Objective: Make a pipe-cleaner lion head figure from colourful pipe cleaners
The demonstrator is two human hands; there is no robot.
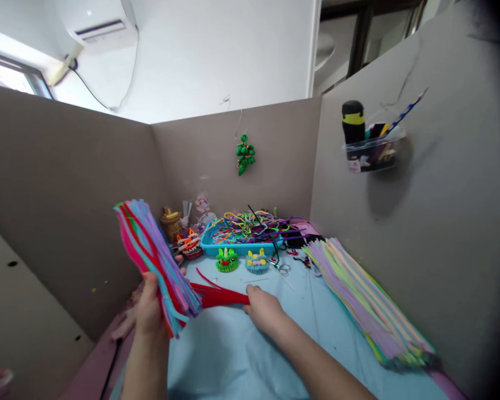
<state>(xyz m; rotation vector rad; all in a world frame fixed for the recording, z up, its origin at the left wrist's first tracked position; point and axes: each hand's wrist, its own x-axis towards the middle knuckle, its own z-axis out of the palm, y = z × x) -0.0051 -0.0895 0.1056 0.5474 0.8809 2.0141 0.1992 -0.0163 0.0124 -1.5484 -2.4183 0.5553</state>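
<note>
My left hand is closed around a thick bundle of pipe cleaners in purple, light blue, pink, red and a little green, tilted above the table. Red pipe cleaners stretch sideways behind that bundle's lower end. Their right end is pinched in my right hand; their left end is hidden behind the mixed bundle. A green animal head and a light blue and yellow one, both of fuzzy stems, sit just beyond my hands.
A blue tray piled with loose pipe cleaners stands at the back. Scissors lie before it. A large pastel bundle rests at right. A clear bin hangs on the right panel, a green ornament on the back one.
</note>
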